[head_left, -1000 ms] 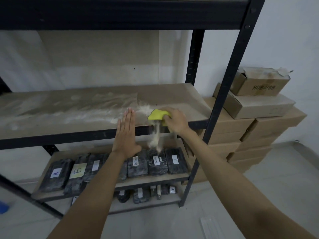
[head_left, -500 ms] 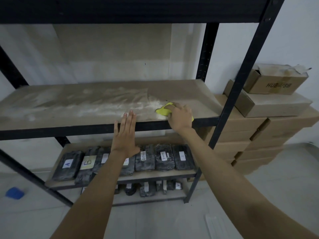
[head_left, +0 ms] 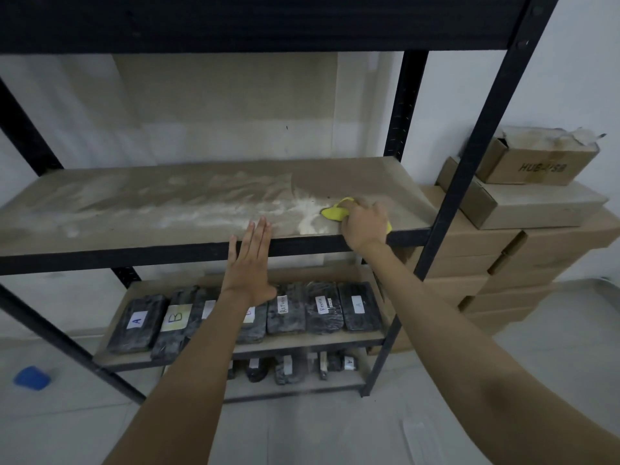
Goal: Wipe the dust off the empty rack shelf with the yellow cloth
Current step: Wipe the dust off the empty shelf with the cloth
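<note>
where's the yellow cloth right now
The yellow cloth lies on the dusty middle shelf toward its right end, near the front edge, under the right hand and just right of a white dust pile.

Dim, flat light; no window in view. White wall (head_left: pixel 208 105) behind the shelving, with a large paler rectangular patch on it. Pale tiled floor (head_left: pixel 302 431). Black metal uprights (head_left: pixel 469 169) and a dark top beam (head_left: pixel 255 21) frame the view. Lower shelf (head_left: pixel 288 342) carries a row of dark wrapped packs (head_left: pixel 323 312) with white labels, some lettered A and B; more packs on the bottom level. Stacked cardboard boxes (head_left: pixel 543 250) stand against the wall at right, top one (head_left: pixel 533 166) open. Small blue object (head_left: pixel 32 377) on the floor at left.
</note>
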